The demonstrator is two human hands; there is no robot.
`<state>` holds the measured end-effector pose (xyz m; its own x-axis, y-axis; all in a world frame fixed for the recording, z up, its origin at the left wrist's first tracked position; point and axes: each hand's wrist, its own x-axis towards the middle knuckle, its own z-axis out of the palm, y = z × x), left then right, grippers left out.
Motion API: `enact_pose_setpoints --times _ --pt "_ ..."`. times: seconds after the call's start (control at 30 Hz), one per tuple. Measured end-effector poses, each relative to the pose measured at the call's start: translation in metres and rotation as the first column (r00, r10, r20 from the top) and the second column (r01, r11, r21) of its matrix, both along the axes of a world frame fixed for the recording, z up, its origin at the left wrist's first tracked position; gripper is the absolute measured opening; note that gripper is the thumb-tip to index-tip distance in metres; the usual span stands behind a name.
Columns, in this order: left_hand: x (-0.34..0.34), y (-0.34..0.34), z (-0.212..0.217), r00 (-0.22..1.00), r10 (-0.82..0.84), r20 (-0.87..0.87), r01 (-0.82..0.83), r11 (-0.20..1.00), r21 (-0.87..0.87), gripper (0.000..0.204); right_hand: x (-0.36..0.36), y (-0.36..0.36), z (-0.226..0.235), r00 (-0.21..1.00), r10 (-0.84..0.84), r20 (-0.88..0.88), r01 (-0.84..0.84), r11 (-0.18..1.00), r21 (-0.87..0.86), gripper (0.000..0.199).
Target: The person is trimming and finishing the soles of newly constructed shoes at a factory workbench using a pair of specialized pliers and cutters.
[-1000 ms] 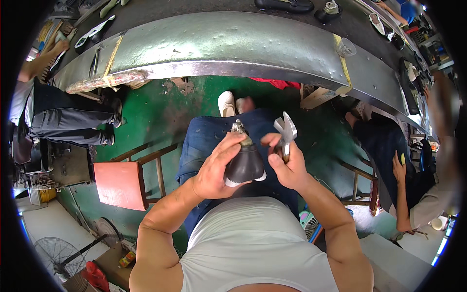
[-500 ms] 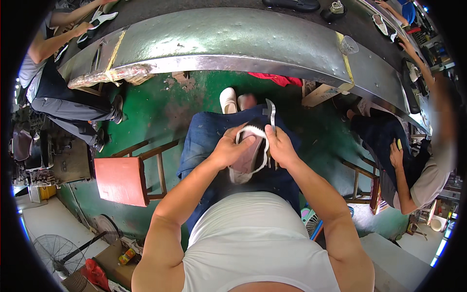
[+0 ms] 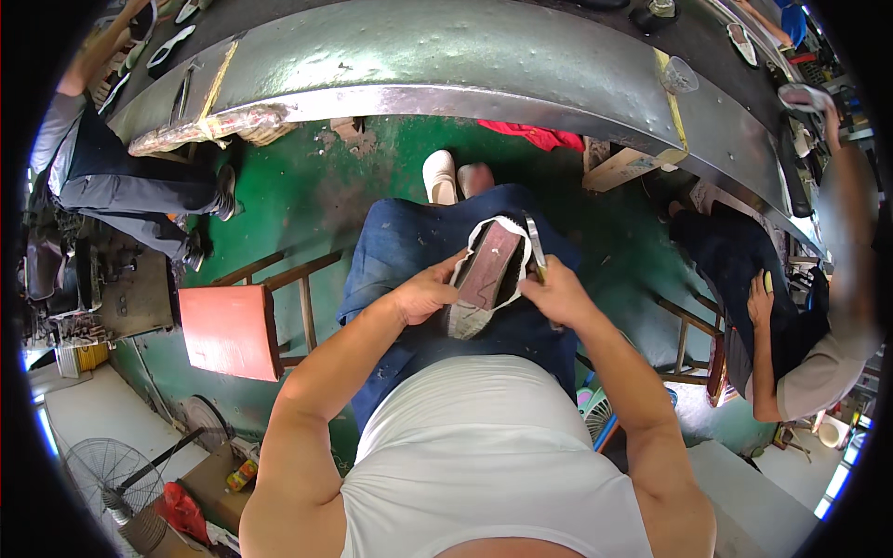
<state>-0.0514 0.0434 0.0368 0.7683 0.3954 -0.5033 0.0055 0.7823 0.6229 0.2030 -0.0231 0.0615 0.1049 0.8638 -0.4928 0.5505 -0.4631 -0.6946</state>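
An unfinished shoe (image 3: 491, 265) lies bottom up over my lap, its brownish-pink insole facing me and a white edge of upper material standing around it. My left hand (image 3: 430, 291) grips the shoe's left side, thumb across the rim. On the other side, my right hand (image 3: 558, 293) is closed around slim metal pincers (image 3: 534, 240), whose head points away from me along the shoe's right edge. The fingers of that hand lie against the shoe's right rim. Part of the pincers' handle is hidden in my palm.
Ahead runs a long metal-edged workbench (image 3: 400, 65) with shoes on it. A red-topped stool (image 3: 228, 332) stands at my left. Co-workers sit at far left (image 3: 130, 177) and right (image 3: 791, 325). A wire fan (image 3: 107, 474) is at lower left.
The pincers have tilted and moved down and right, their head now lower beside the shoe. The shoe's insole shows more fully, and my left thumb has slid from its middle to its edge.
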Motion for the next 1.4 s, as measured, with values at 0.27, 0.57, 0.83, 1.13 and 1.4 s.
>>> enact_pose_setpoints --times 0.27,0.57,0.83,1.13,1.4 --pt "-0.002 -0.042 -0.040 0.979 0.062 -0.194 0.027 0.906 0.423 0.094 0.014 -0.032 0.049 0.804 0.566 0.184 -0.587 0.805 0.085 0.035" --pt "0.005 -0.047 -0.033 0.959 0.256 0.123 -0.259 0.966 0.016 0.078 -0.025 0.004 0.077 0.438 0.745 0.503 -0.786 0.589 -0.187 0.030" --pt "0.029 -0.050 -0.067 0.807 0.469 -0.360 -0.349 0.869 0.351 0.068 -0.024 -0.028 0.022 0.719 0.640 0.271 -0.681 0.726 0.091 0.019" --pt "0.023 -0.045 -0.049 0.760 0.511 -0.402 0.065 0.556 0.829 0.048 -0.015 -0.014 0.041 0.788 0.536 0.302 -0.556 0.831 -0.027 0.027" --pt "0.019 -0.040 -0.049 0.859 0.408 -0.308 0.223 0.244 0.944 0.052 -0.010 -0.034 0.023 0.685 0.466 0.559 -0.553 0.833 -0.018 0.018"
